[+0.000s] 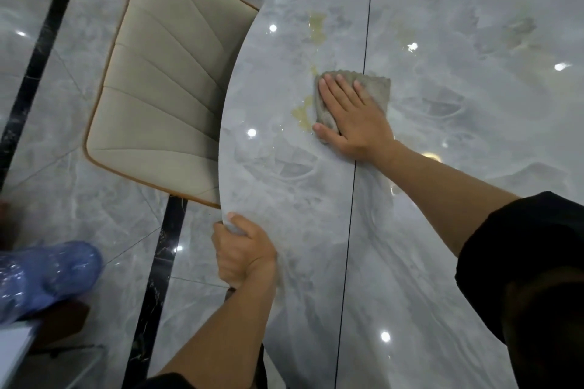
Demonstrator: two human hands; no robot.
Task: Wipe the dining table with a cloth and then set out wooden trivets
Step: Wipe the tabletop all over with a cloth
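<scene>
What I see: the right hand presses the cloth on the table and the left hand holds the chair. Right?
Nearly. In the head view the left hand grips the edge of the table, not the chair. The right hand does press the cloth on the table.

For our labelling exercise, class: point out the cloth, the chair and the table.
cloth [377, 88]: head view, on its uncovered far corner.
chair [158, 79]: head view, on the middle of the cushioned seat.
table [268, 167]: head view, on bare top near the curved rim.

Bright overhead light; white glare spots dot the glossy table [474, 25] and floor [47, 151] (mirror-like). Wide-angle bowing; blue shoe cover [47, 275] off the table's left edge is blurred.
</scene>
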